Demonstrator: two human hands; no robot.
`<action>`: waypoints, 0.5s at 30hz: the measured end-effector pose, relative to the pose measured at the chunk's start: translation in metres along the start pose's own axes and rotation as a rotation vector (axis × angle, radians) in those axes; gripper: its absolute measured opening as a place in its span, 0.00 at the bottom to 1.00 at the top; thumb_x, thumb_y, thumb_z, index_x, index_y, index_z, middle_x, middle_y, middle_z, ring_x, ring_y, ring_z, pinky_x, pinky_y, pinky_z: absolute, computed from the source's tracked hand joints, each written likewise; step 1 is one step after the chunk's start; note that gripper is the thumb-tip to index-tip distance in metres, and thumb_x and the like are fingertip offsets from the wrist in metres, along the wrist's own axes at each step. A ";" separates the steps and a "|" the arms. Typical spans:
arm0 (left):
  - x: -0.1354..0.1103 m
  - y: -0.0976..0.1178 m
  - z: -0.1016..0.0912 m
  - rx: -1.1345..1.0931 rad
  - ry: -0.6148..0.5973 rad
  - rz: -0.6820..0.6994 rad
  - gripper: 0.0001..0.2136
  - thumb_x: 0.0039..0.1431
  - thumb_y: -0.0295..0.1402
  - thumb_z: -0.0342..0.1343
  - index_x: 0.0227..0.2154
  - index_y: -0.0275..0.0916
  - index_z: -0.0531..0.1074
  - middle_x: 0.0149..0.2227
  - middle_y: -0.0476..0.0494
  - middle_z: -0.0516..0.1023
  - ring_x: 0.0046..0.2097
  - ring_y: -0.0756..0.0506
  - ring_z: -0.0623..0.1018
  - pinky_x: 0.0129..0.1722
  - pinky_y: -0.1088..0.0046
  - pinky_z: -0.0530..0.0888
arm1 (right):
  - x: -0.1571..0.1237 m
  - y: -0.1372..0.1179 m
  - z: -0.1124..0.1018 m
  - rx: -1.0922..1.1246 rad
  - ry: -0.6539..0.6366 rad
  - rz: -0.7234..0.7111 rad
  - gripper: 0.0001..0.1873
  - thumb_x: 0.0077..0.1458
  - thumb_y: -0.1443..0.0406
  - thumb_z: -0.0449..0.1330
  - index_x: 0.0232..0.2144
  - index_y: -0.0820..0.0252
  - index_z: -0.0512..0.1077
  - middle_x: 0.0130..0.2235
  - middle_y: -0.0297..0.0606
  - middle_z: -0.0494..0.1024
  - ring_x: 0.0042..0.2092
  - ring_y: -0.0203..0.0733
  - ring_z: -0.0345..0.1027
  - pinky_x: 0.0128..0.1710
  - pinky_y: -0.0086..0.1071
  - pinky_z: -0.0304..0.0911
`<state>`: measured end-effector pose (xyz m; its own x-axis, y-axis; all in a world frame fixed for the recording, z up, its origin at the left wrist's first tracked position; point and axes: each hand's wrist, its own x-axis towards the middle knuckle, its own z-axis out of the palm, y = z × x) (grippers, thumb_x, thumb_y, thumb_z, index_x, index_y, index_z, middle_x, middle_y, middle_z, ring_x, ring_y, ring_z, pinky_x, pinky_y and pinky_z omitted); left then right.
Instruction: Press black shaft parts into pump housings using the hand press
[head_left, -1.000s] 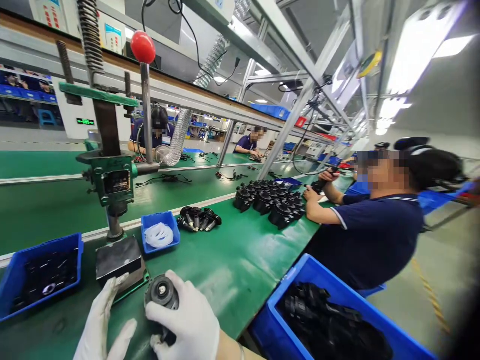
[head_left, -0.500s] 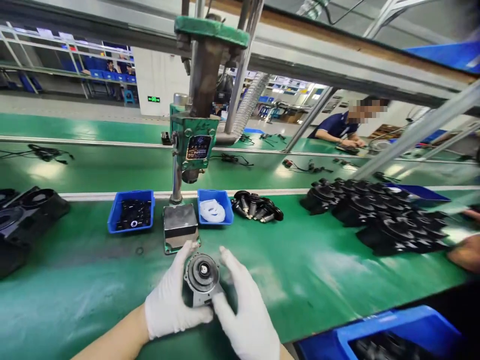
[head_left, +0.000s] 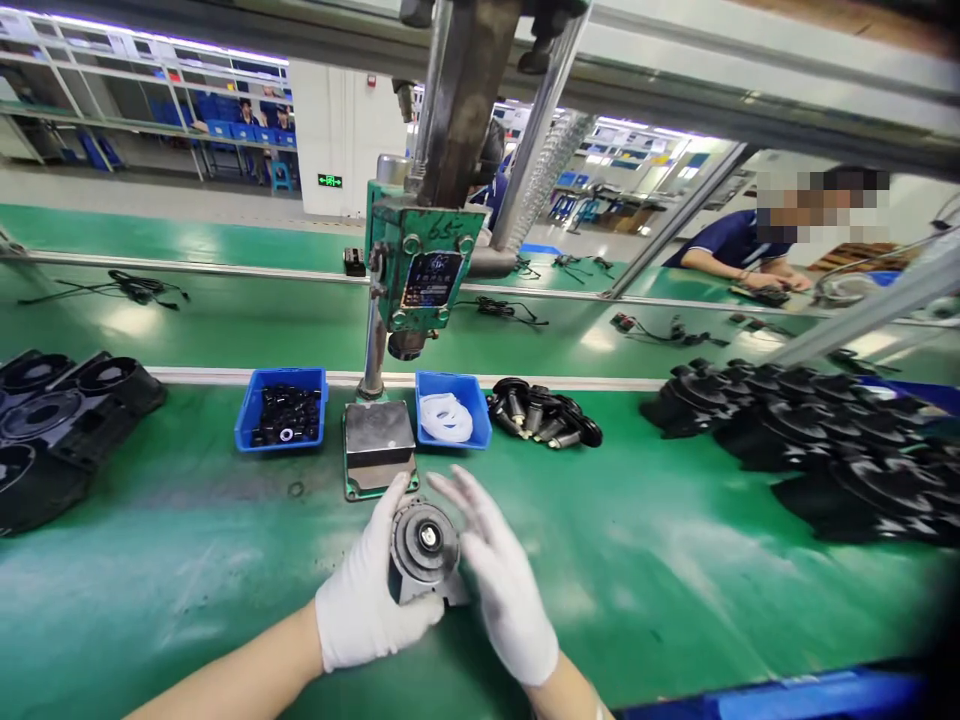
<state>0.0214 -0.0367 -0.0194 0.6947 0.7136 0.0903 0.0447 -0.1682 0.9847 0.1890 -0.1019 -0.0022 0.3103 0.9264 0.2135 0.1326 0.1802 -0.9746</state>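
My left hand [head_left: 375, 590], in a white glove, wraps round the left side of a round dark motor-like part [head_left: 424, 545] with stepped rings and a pale centre. Its thumb lies along the part's lower front. On the other side my right hand [head_left: 502, 575], also gloved, has its fingers stretched out beside the part; whether they touch it I cannot tell. Just beyond stands a green press [head_left: 424, 265] over a metal block [head_left: 379, 432]. A blue bin [head_left: 244, 425] of small black pieces lies left of the block, a blue bin [head_left: 454, 445] of white rings right of it.
Black cylindrical parts with metal ends [head_left: 544, 412] lie right of the bins. Rows of black housings [head_left: 847, 480] stand at the right, more black housings [head_left: 67, 420] at the left. Across the bench a person [head_left: 750, 245] handles something. A blue crate edge [head_left: 817, 695] shows at lower right.
My right hand has turned, its fingers and thumb leaving their spread around the part to lie more upright beside it. My left hand keeps its hold. The whole view has shifted.
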 end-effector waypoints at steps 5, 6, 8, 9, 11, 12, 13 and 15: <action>0.001 -0.003 0.001 0.047 0.036 0.016 0.52 0.44 0.23 0.59 0.68 0.41 0.32 0.63 0.35 0.61 0.65 0.34 0.63 0.66 0.50 0.58 | -0.003 -0.001 -0.014 0.070 0.203 -0.077 0.19 0.65 0.55 0.53 0.26 0.56 0.73 0.15 0.31 0.67 0.20 0.42 0.65 0.35 0.42 0.70; 0.001 -0.004 0.001 0.063 0.048 0.011 0.52 0.43 0.23 0.59 0.68 0.41 0.33 0.63 0.35 0.61 0.65 0.33 0.63 0.66 0.49 0.58 | -0.002 -0.001 -0.017 0.124 0.281 -0.083 0.21 0.67 0.56 0.51 0.25 0.56 0.71 0.11 0.26 0.59 0.16 0.38 0.57 0.31 0.39 0.69; 0.002 -0.005 0.002 0.072 0.067 0.004 0.51 0.43 0.23 0.59 0.68 0.40 0.35 0.65 0.34 0.59 0.66 0.32 0.61 0.67 0.48 0.56 | 0.003 -0.003 -0.018 0.111 0.289 -0.056 0.16 0.66 0.56 0.52 0.33 0.56 0.73 0.15 0.28 0.65 0.18 0.38 0.61 0.30 0.37 0.69; 0.003 -0.005 0.003 0.065 0.072 0.002 0.51 0.43 0.23 0.59 0.68 0.40 0.35 0.65 0.34 0.58 0.66 0.32 0.60 0.67 0.48 0.56 | 0.006 -0.003 -0.014 0.066 0.221 -0.037 0.14 0.65 0.55 0.54 0.42 0.56 0.74 0.23 0.34 0.74 0.25 0.42 0.70 0.33 0.38 0.70; 0.004 -0.005 0.005 0.035 0.077 0.010 0.51 0.45 0.23 0.59 0.68 0.41 0.34 0.66 0.34 0.56 0.67 0.33 0.60 0.67 0.49 0.57 | 0.012 -0.004 -0.003 -0.016 0.005 -0.010 0.24 0.64 0.53 0.55 0.58 0.54 0.66 0.47 0.44 0.78 0.48 0.51 0.73 0.46 0.43 0.71; 0.004 -0.004 0.005 0.020 0.075 0.019 0.51 0.45 0.23 0.59 0.68 0.41 0.33 0.66 0.34 0.56 0.66 0.34 0.61 0.66 0.50 0.58 | 0.013 -0.004 0.002 -0.059 -0.090 -0.015 0.26 0.64 0.53 0.55 0.60 0.53 0.64 0.55 0.45 0.74 0.56 0.52 0.68 0.52 0.46 0.67; 0.004 -0.005 0.005 0.015 0.069 0.027 0.51 0.45 0.23 0.59 0.68 0.42 0.32 0.66 0.34 0.56 0.66 0.34 0.61 0.66 0.50 0.58 | 0.014 -0.004 0.004 -0.099 -0.127 -0.039 0.25 0.63 0.53 0.56 0.59 0.53 0.67 0.57 0.44 0.72 0.59 0.53 0.64 0.56 0.47 0.64; 0.003 -0.006 0.005 0.045 0.065 0.024 0.52 0.44 0.23 0.59 0.68 0.42 0.32 0.65 0.34 0.58 0.66 0.34 0.61 0.66 0.49 0.58 | 0.013 -0.003 0.000 -0.157 -0.016 -0.109 0.17 0.64 0.54 0.56 0.45 0.55 0.77 0.46 0.43 0.80 0.53 0.52 0.71 0.55 0.46 0.65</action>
<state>0.0266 -0.0367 -0.0254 0.6480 0.7513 0.1251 0.0615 -0.2154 0.9746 0.1922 -0.0900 0.0036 0.2711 0.9097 0.3146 0.3097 0.2270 -0.9233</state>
